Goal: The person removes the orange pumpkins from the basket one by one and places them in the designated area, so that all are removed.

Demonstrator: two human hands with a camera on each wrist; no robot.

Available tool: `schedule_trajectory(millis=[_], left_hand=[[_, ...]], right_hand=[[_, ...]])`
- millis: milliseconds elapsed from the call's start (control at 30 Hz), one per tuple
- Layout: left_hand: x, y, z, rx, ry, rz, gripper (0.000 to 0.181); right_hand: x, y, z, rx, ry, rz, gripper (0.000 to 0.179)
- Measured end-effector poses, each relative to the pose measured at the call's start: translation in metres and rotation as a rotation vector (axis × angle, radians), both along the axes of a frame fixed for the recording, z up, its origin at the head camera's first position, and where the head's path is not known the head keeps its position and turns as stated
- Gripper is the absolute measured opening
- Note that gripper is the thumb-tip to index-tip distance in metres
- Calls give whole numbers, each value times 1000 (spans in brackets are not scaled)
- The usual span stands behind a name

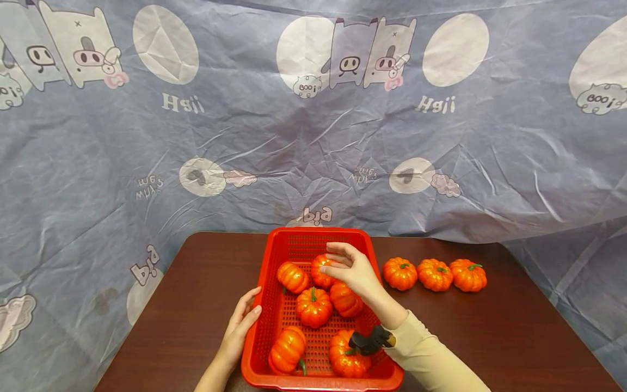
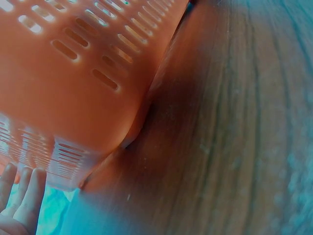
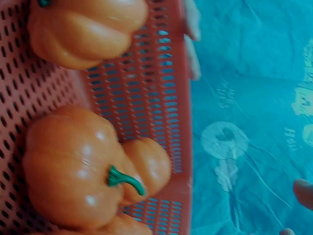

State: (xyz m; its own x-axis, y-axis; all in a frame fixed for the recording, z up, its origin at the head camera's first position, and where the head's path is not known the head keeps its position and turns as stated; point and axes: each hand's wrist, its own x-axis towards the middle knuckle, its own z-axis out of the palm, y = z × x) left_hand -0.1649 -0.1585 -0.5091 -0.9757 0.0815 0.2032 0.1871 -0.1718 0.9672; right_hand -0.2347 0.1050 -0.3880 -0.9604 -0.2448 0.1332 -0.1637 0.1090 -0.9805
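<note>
A red plastic basket (image 1: 318,232) with slotted walls holds several small orange pumpkins (image 1: 313,308) with green stems. My left hand (image 1: 237,330) rests against the basket's left side, fingertips at the rim. In the left wrist view its straight fingers (image 2: 32,198) lie beside the slotted wall. Over the right part of the basket hovers my right hand (image 1: 361,276), fingers loosely bent, nothing held. It partly hides one pumpkin (image 1: 320,270) near the far end. The right wrist view has a pumpkin (image 3: 73,166) with a curved stem, and the right fingertips (image 3: 304,194) at the edge.
Three more pumpkins (image 1: 435,274) stand in a row on the brown table (image 1: 490,332), right of the basket. A grey-blue printed cloth (image 1: 303,141) hangs behind the table. On my right wrist is a black strap (image 1: 368,341), which overlaps a near pumpkin (image 1: 345,362).
</note>
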Motion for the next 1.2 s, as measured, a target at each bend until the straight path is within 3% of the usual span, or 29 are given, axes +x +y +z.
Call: schedule_trajectory(millis=[333, 867, 1200], left_hand=[[0, 0, 0, -9, 15, 5, 43], [-1, 1, -1, -23, 7, 21, 43], [1, 2, 0, -32, -2, 39, 42]], right_hand=[[2, -13, -17, 87, 3, 72, 56], [-6, -20, -37, 187, 20, 99, 47], [-9, -20, -46, 305, 7, 216, 44]])
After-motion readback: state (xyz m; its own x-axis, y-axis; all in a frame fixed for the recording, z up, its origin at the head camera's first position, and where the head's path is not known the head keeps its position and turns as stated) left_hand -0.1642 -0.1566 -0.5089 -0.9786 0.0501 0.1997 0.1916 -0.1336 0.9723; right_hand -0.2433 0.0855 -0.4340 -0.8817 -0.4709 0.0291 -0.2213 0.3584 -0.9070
